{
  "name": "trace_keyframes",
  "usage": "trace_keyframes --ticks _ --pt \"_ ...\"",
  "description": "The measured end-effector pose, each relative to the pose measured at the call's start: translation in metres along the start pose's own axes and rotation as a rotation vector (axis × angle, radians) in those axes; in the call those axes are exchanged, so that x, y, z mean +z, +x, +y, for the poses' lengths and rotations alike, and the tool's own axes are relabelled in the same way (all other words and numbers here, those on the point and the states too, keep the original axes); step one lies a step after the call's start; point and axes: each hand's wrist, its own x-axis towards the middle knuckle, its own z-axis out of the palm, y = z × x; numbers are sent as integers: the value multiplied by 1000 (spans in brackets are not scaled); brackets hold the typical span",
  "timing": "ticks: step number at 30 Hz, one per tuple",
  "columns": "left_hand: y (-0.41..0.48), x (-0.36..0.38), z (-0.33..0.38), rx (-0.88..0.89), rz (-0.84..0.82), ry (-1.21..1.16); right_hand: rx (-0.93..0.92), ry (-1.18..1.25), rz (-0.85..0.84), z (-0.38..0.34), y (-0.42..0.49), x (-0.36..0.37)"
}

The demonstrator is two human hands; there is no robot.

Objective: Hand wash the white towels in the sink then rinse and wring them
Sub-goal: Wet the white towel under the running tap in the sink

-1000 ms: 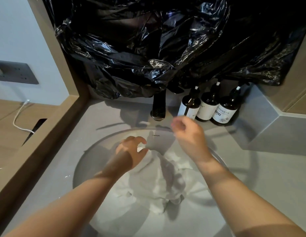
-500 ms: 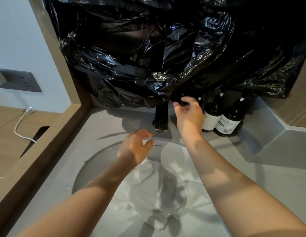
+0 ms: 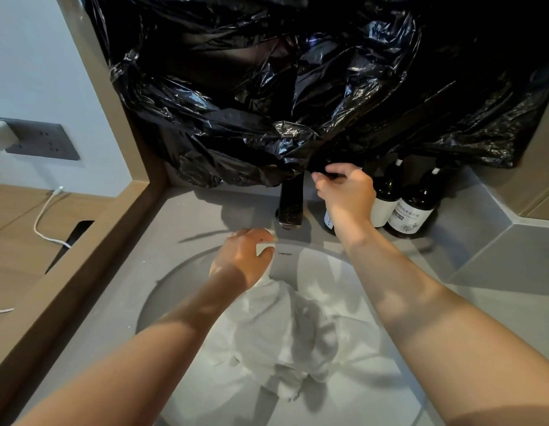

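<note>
The right hand (image 3: 346,192) has been raised between the faucet (image 3: 291,207) and pump bottles (image 3: 416,207), curled, its hold hidden by black plastic (image 3: 267,103). The left hand (image 3: 242,259) is kept loose, empty, over the white towels (image 3: 285,336).

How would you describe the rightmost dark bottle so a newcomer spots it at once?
Black plastic sheeting hangs over the wall behind the white sink. Below its right edge, three dark bottles stand on the grey counter, right of the faucet. The one wanted is the rightmost bottle, white label plainly in view; the right hand partly hides the leftmost bottle.
</note>
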Motion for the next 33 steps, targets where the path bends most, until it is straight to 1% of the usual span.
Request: trace_keyframes --ticks 9,12,14,15,17,19,20,21,23,25,26,28,30,33 --pt "-3 -2 -6 -20 -35 84 -118 -12 -19 -27 8 4" --pt "-2 -1 -9 -28 -44 94 -146 61 -47 -17 -6 1" --pt "-3 3 -11 -32 -53 99 -115 129 -39 -7 -16 0" --pt "-3 6 -12 -32 -61 104 -98 123 -39 1 -22 -1" --pt "-5 12 -15 -21 -79 131 -97 17 -74 26 -36 -4" --pt "-6 20 -21 3 -109 191 -74 -134 -187 58 -52 -8" --pt "-6 25 -25 11 -129 216 -21 -236 -276 74 -60 -9" --pt "-7 31 -30 18 -155 240 23 -383 -385 88 -68 -10" --pt "-11 44 -40 57 -224 309 53 -697 -634 114 -87 -11" --pt "-19 58 -49 103 -317 396 69 -870 -845 130 -107 -11" --pt "-25 64 -54 113 -363 442 65 -912 -901 138 -115 -11" --pt "-36 72 -66 124 -430 546 51 -938 -909 149 -127 -11" --pt "-44 79 -78 164 -425 636 47 -948 -902 153 -132 -10" --pt "-47 84 -87 199 -406 641 79 -946 -933 156 -133 -7"
